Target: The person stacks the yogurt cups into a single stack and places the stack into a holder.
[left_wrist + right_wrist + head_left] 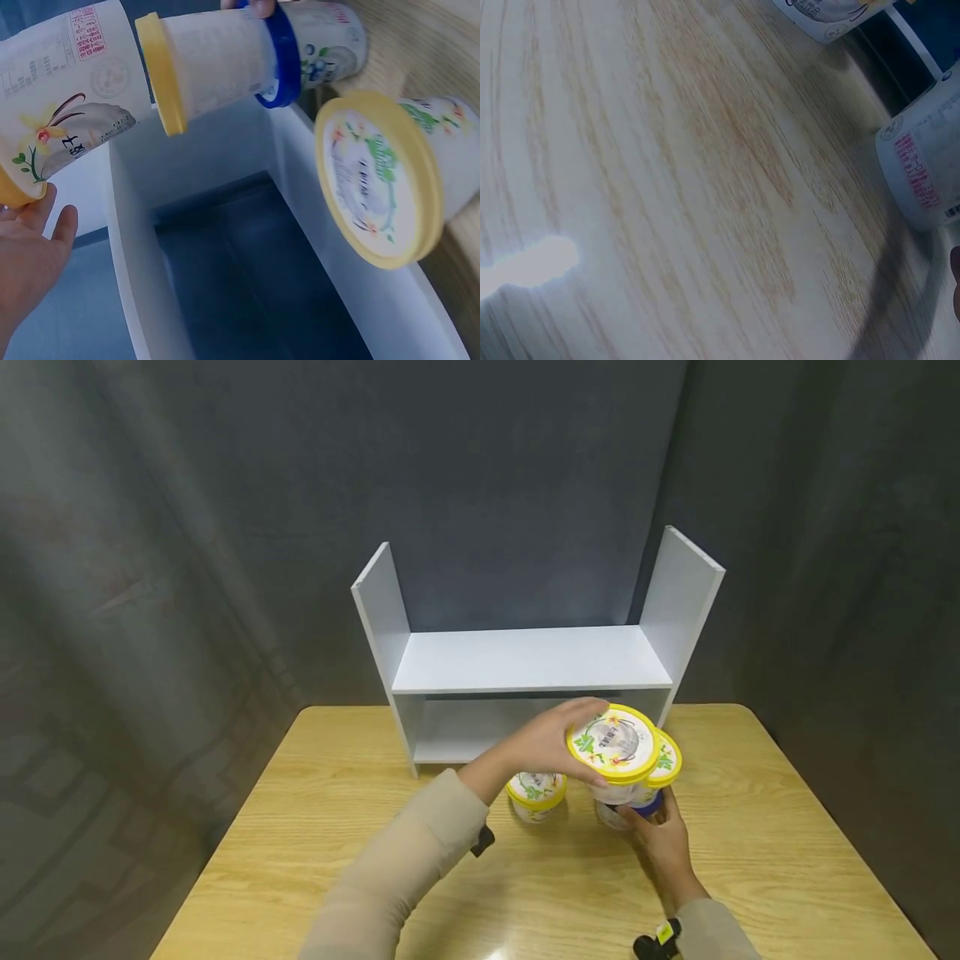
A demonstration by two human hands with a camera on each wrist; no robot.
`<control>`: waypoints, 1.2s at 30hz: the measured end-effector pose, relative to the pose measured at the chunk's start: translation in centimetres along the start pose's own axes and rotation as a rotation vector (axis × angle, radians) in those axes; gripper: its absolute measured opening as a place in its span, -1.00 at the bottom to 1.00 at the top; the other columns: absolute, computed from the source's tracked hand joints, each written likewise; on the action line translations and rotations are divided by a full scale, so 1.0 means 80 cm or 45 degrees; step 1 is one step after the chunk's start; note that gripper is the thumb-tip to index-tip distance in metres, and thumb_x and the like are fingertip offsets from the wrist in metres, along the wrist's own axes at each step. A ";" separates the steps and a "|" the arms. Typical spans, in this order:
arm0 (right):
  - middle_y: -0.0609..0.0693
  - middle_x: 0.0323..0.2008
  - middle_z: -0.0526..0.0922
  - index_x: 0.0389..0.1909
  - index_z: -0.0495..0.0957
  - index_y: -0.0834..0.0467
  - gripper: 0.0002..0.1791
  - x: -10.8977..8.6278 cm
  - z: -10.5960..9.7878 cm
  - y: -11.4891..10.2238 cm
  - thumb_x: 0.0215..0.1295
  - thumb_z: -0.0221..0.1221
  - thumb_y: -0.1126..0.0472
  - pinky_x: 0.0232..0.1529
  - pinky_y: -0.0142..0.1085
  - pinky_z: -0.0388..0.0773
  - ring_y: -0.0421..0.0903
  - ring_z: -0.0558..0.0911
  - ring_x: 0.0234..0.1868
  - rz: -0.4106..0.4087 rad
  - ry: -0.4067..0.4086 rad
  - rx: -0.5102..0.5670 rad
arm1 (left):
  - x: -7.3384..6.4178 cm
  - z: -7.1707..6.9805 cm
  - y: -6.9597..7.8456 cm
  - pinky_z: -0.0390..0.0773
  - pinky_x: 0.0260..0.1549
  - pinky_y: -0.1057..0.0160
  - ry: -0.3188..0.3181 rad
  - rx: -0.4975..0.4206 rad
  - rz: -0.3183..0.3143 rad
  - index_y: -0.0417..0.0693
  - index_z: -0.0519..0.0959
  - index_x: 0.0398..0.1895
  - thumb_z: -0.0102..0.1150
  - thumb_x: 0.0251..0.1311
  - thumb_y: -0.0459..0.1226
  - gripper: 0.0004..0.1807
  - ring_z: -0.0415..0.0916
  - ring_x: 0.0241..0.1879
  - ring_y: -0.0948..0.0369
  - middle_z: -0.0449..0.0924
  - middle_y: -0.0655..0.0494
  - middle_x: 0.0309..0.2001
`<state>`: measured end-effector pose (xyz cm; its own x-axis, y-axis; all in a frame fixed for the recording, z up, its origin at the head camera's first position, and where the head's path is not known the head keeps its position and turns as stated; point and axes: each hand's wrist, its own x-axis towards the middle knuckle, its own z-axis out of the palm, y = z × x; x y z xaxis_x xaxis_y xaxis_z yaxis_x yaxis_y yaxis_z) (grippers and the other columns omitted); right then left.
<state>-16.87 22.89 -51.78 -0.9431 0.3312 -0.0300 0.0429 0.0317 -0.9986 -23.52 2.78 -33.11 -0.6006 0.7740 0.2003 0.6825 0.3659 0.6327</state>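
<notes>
My left hand (551, 742) grips a white tub with a yellow lid (615, 743) by its lid, thumb and fingers on opposite sides. In the left wrist view that printed tub (71, 97) is just above another yellow-lidded tub (217, 64); whether they touch, I cannot tell. The second tub stands on a blue-lidded tub (330, 56), which rests on the table. Around the blue-lidded tub, near its lid, curls my right hand (663, 842). In the right wrist view, its lower wall (922, 165) and a fingertip (956, 281) show.
Another yellow-lidded tub (536, 795) stands on the wooden table (315, 835), left of the stack. Behind is a white two-level shelf (525, 662) with upright side panels. Dark curtains (525, 493) hang at the back and sides.
</notes>
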 end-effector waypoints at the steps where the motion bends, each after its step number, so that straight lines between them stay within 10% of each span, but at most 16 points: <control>1: 0.13 0.24 0.08 0.29 -0.14 -0.27 -0.04 0.000 0.000 0.000 -0.03 0.26 0.19 0.15 -0.12 0.12 0.07 0.08 0.21 0.008 -0.001 0.013 | 0.003 0.000 0.001 0.08 0.12 0.31 0.003 -0.009 -0.011 0.06 0.08 0.28 0.43 -0.44 0.02 0.09 -0.03 0.21 0.33 0.02 0.21 0.27; 36: 0.14 0.25 0.04 0.32 -0.20 -0.13 0.00 0.000 -0.002 -0.004 -0.04 0.27 0.16 0.15 -0.06 0.07 0.09 0.05 0.22 0.045 0.003 -0.009 | 0.092 0.034 0.017 0.12 0.07 0.43 0.032 0.042 -0.202 0.04 0.10 0.27 0.38 -0.39 0.07 0.05 0.03 0.17 0.39 0.07 0.27 0.24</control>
<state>-16.80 23.00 -51.44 -0.9402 0.3345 -0.0649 0.0784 0.0269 -0.9966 -25.90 10.38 -32.77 -0.7121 0.6920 0.1187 0.5911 0.4996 0.6333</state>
